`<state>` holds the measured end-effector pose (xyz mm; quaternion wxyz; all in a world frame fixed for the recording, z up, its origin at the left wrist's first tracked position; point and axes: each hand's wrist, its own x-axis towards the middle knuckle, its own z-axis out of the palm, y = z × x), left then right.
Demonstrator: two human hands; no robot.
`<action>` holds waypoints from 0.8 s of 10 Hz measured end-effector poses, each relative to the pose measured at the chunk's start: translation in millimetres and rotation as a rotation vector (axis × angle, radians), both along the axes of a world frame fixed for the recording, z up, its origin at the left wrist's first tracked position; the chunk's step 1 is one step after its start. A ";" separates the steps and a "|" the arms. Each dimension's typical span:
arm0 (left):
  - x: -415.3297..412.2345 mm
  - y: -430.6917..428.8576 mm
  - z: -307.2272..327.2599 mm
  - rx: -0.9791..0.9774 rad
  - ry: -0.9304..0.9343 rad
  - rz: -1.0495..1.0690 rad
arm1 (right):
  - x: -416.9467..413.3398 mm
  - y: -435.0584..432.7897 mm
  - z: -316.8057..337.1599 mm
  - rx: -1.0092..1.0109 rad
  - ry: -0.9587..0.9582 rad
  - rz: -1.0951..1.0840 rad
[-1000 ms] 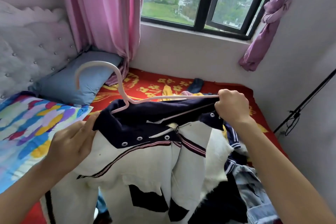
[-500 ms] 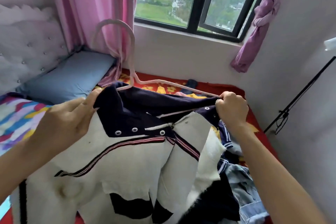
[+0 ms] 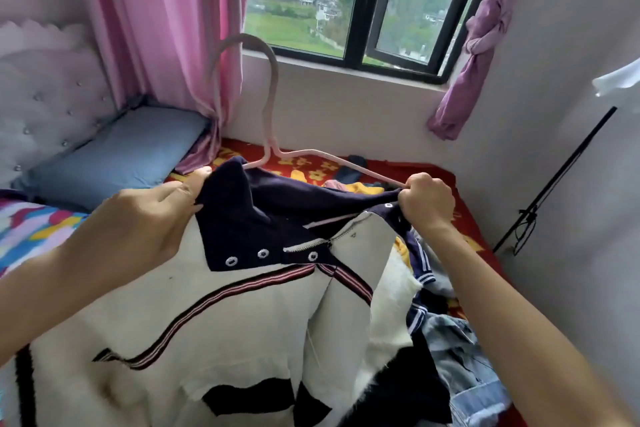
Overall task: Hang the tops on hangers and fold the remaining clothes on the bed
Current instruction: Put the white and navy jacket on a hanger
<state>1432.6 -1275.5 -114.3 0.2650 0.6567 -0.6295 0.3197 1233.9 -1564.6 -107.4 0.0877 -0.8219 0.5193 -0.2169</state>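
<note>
Part of the hanger (image 3: 269, 111) is hidden inside the jacket (image 3: 242, 305), itself cut off below.

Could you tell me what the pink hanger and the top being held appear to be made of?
The pink hanger: probably coated wire, matte; a thin rod twisted at the neck. The top: soft knit or fleece, its cream body fuzzy at the edges; the navy collar looks knitted, with shiny, metal-looking snaps.

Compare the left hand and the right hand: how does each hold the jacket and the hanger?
The left hand pinches the jacket by its navy collar, fingers fairly straight; the right hand is a fist. Only cloth shows in the left hand's grip; the right hand also grips the pink hanger at its arm's end. Both hold the jacket up near its shoulders.
</note>
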 end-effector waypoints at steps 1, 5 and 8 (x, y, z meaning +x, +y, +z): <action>4.9 -2.6 -5.2 -0.003 0.012 -0.053 | -3.4 -1.1 -5.2 -0.043 0.132 0.057; 8.4 11.8 22.2 -0.247 0.754 0.124 | -33.2 -7.0 -109.0 0.993 -0.599 0.274; 50.9 6.4 38.1 -0.313 0.821 -0.006 | 66.0 65.7 -136.8 1.032 -0.254 0.539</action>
